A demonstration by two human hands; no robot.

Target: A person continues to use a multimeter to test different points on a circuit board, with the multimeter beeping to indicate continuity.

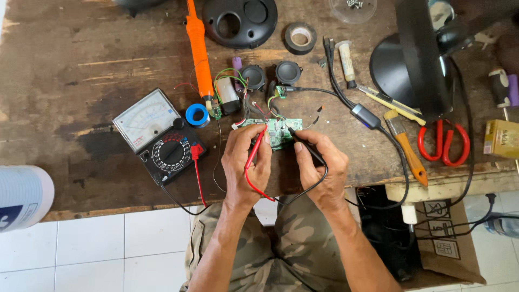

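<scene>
A green circuit board lies on the wooden workbench just beyond both hands. My left hand grips a red test probe with its tip on the board. My right hand grips a black test probe, tip also touching the board. Red and black leads run back to an analog multimeter at the left. Thin coloured wires join the board to two small round speakers and a battery pack behind it.
An orange soldering iron, blue solder spool, black round housing and tape roll lie further back. At right: black desk lamp, brush, red scissors, yellow box. A white cylinder stands at left.
</scene>
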